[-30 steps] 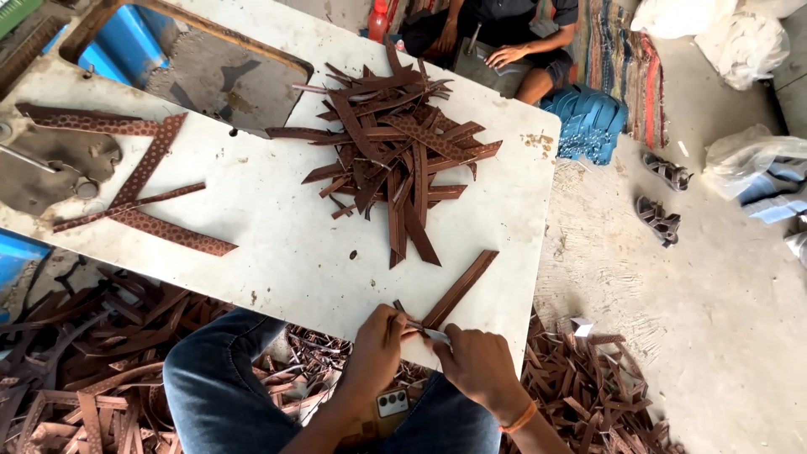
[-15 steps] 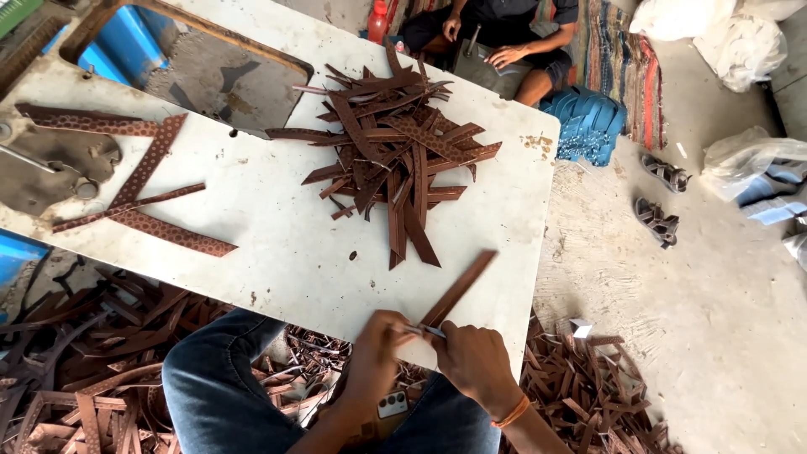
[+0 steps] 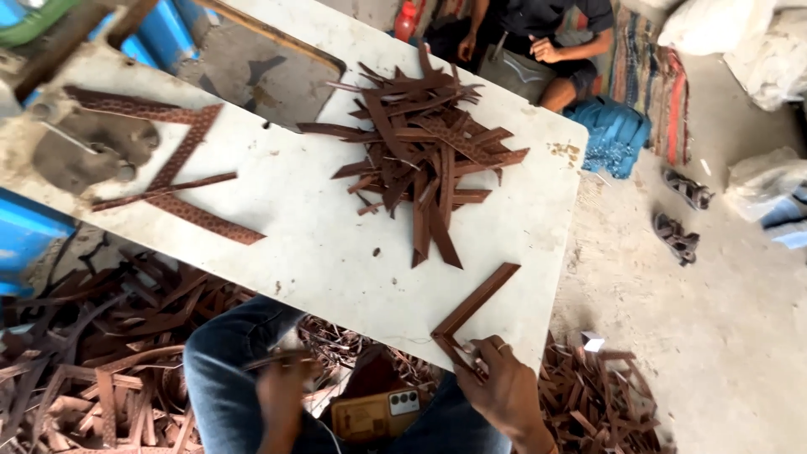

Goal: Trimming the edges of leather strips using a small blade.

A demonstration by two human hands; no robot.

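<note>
Right hand (image 3: 504, 387) pinches a folded brown leather strip (image 3: 471, 315) at its bend, fingers closed on it, at the near edge of the white bench (image 3: 294, 235); strip's long leg lies flat on the bench. Left hand (image 3: 282, 403) sits low over the lap, blurred, w/ a thin strip (image 3: 273, 360) at it; can't tell its grip. Judgement: keep the fold pressed tight, edges aligned, long leg flat, away from the pile of strips (image 3: 420, 155).

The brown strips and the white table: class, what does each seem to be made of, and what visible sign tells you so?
Brown strips: probably leather or a leather-like sheet, matte; they are thin and flat, and some show a dotted pattern. White table: a hard painted or laminated board, perhaps wood; the surface is flat, scuffed and stained.
</note>
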